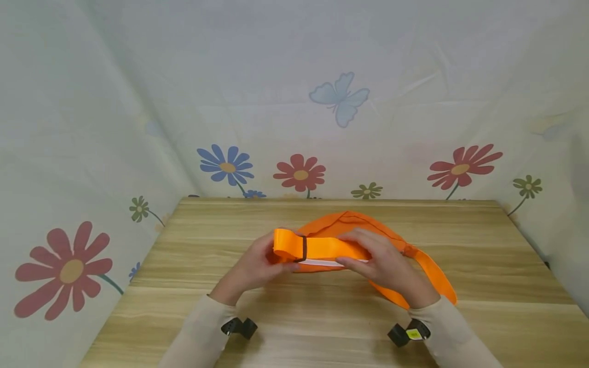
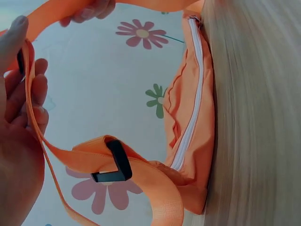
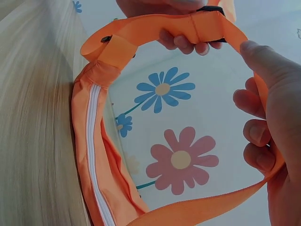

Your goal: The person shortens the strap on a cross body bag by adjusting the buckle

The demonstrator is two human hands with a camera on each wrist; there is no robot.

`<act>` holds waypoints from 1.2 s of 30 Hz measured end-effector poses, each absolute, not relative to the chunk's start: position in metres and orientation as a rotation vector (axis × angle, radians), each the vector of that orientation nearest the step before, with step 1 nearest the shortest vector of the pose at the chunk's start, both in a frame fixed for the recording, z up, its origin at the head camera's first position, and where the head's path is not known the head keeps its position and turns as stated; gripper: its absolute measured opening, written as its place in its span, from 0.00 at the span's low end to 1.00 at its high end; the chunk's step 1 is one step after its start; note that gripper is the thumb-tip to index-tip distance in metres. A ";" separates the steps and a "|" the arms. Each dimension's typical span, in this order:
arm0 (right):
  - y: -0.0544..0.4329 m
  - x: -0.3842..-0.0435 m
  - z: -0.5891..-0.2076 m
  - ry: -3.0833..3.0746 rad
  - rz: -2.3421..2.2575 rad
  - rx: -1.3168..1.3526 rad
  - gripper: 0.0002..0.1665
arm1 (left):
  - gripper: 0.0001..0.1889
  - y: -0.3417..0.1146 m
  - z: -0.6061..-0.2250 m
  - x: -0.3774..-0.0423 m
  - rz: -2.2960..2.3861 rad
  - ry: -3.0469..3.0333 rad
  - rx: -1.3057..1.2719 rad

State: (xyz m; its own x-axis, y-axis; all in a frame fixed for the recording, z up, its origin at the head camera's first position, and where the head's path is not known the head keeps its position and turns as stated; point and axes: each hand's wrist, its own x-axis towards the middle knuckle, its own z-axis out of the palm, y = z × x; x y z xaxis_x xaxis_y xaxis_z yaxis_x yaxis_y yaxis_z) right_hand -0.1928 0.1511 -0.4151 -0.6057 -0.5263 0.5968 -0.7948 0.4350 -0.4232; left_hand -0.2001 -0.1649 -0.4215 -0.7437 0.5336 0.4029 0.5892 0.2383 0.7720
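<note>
An orange waist bag [image 1: 347, 221] lies on the table, with a white zipper [image 2: 200, 80] along its side. Its orange strap [image 1: 329, 248] is raised above it in a loop. My left hand [image 1: 254, 266] grips the strap beside a dark slider [image 1: 303, 249]. Farther along, my right hand [image 1: 384, 260] holds the same strap, thumb on one side and fingers curled behind, as the right wrist view shows. A second black slider [image 2: 121, 160] hangs on the strap below the left hand in the left wrist view. Part of the bag is hidden behind the strap and hands.
The wood-grain table [image 1: 207, 220] meets a pale flowered cloth backdrop [image 1: 257, 102] at its back and sides. A loose strap end [image 1: 437, 278] curves out to the right, beside and under the right forearm. Black wrist cameras [image 1: 248, 328] sit on both sleeves.
</note>
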 end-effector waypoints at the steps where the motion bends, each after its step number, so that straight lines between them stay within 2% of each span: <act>1: 0.151 -0.193 -0.415 -2.312 0.983 1.127 0.29 | 0.30 -0.165 -0.421 -0.200 -1.565 -2.440 -1.067; 7: 0.148 -0.193 -0.415 -2.298 0.990 1.130 0.31 | 0.27 -0.163 -0.425 -0.201 -1.659 -2.454 -0.913; 14: 0.144 -0.194 -0.414 -2.291 0.978 1.138 0.33 | 0.28 -0.157 -0.427 -0.202 -1.596 -2.478 -0.928; 19: 0.139 -0.193 -0.411 -2.315 0.970 1.144 0.31 | 0.29 -0.148 -0.425 -0.201 -1.601 -2.529 -0.925; 31: 0.131 -0.191 -0.409 -2.382 0.976 1.140 0.39 | 0.29 -0.139 -0.421 -0.199 -1.534 -2.630 -0.921; 36: 0.129 -0.191 -0.409 -2.400 0.945 1.144 0.40 | 0.29 -0.138 -0.417 -0.197 -1.512 -2.634 -0.920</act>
